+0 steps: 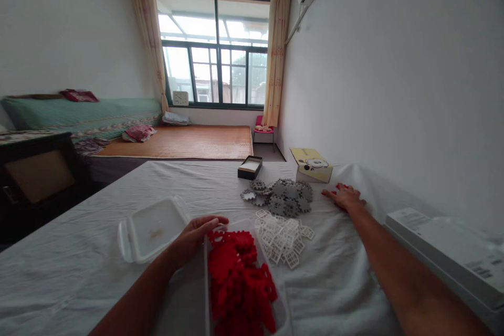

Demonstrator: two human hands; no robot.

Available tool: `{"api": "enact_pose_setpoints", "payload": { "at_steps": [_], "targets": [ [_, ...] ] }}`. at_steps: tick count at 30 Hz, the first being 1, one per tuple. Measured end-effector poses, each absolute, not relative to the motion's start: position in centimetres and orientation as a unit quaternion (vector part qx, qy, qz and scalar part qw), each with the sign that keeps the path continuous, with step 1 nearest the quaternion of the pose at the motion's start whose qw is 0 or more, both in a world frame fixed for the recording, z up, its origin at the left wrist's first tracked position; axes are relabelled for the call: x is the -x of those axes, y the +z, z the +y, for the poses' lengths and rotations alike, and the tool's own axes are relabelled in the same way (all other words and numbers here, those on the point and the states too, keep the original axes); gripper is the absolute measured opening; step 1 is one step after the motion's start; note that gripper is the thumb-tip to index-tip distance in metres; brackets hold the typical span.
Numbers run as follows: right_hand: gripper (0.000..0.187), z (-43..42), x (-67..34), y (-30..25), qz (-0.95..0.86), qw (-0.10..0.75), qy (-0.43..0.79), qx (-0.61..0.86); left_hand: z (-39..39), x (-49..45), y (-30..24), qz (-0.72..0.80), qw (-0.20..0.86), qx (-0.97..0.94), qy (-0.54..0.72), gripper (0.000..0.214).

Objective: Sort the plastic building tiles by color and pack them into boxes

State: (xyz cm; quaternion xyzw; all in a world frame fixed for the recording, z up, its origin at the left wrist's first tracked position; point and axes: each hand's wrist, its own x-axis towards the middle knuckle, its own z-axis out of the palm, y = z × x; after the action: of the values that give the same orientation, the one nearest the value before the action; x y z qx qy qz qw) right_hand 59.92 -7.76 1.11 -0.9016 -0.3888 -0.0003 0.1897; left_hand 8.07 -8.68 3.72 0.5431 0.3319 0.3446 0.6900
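A clear plastic box [207, 294] full of red toothed plastic pieces [240, 268] stands in front of me. My left hand [199, 232] grips its far left corner, fingers at the rim. Farther off to the right, my right hand [346, 198] lies with fingers spread over a few red pieces [342, 187] on the white cloth. Whatever is under its palm is hidden. Beyond the box are a heap of white lattice pieces [281, 236] and a pile of grey toothed pieces [289, 197]. Left of my left hand lies a translucent lid [157, 226].
A small black open box [249, 168] and a yellow cartoon carton [313, 165] stand at the cloth's far side. A long white appliance-like object [444, 252] lies along the right wall. Beyond are a bed [197, 142], a pink chair [263, 128] and a dark cabinet [37, 173].
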Motion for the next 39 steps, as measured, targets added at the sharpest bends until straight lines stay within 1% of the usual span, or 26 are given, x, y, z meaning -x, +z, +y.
{"api": "enact_pose_setpoints", "payload": {
  "at_steps": [1,3,6,10,15,20,22,24,27,30,34,36,37,39],
  "targets": [
    [0.093,-7.4,-60.3,0.7,-0.394,0.161,0.014,0.905,-8.6,-8.1,3.7,0.329,0.695,-0.539,0.345,0.035],
    [0.092,-6.9,-60.6,0.1,-0.418,0.120,0.024,0.900,-8.6,-8.1,3.5,0.322,0.705,-0.532,0.341,0.034],
    [0.078,-6.8,-60.4,-0.5,-0.470,0.094,-0.007,0.878,-8.5,-8.1,3.5,0.322,0.710,-0.530,0.334,0.034],
    [0.062,-7.8,-58.9,-0.9,-0.504,0.093,-0.039,0.858,-8.4,-8.2,3.3,0.331,0.706,-0.536,0.323,0.035],
    [0.054,-11.1,-55.6,-1.1,-0.548,0.091,-0.077,0.828,-8.3,-8.1,3.2,0.326,0.698,-0.549,0.324,0.040],
    [0.040,-15.2,-52.2,0.2,-0.643,0.078,-0.094,0.756,-8.6,-7.9,3.3,0.326,0.681,-0.569,0.327,0.043],
    [0.036,-16.3,-51.9,1.4,-0.663,0.096,-0.118,0.733,-8.7,-7.9,3.4,0.325,0.674,-0.574,0.331,0.044],
    [0.034,-16.9,-52.6,2.9,-0.659,0.137,-0.124,0.729,-8.8,-7.9,3.4,0.326,0.671,-0.576,0.335,0.045],
    [0.034,-17.1,-54.9,4.7,-0.614,0.177,-0.076,0.766,-8.9,-7.8,3.3,0.329,0.667,-0.577,0.338,0.048],
    [0.040,-16.9,-56.8,4.7,-0.585,0.157,-0.028,0.795,-8.9,-7.7,3.2,0.328,0.666,-0.577,0.340,0.048],
    [0.070,-16.7,-56.5,2.5,-0.570,0.127,0.021,0.812,-8.8,-7.7,3.2,0.323,0.673,-0.574,0.338,0.048],
    [0.080,-16.6,-55.5,1.5,-0.580,0.114,0.045,0.805,-8.8,-7.7,3.2,0.323,0.672,-0.573,0.340,0.048],
    [0.081,-16.6,-54.9,1.1,-0.590,0.110,0.055,0.798,-8.8,-7.7,3.2,0.323,0.671,-0.574,0.340,0.048],
    [0.076,-16.6,-54.0,0.9,-0.607,0.105,0.070,0.785,-8.9,-7.6,3.3,0.321,0.668,-0.579,0.340,0.047]
  ]
}}
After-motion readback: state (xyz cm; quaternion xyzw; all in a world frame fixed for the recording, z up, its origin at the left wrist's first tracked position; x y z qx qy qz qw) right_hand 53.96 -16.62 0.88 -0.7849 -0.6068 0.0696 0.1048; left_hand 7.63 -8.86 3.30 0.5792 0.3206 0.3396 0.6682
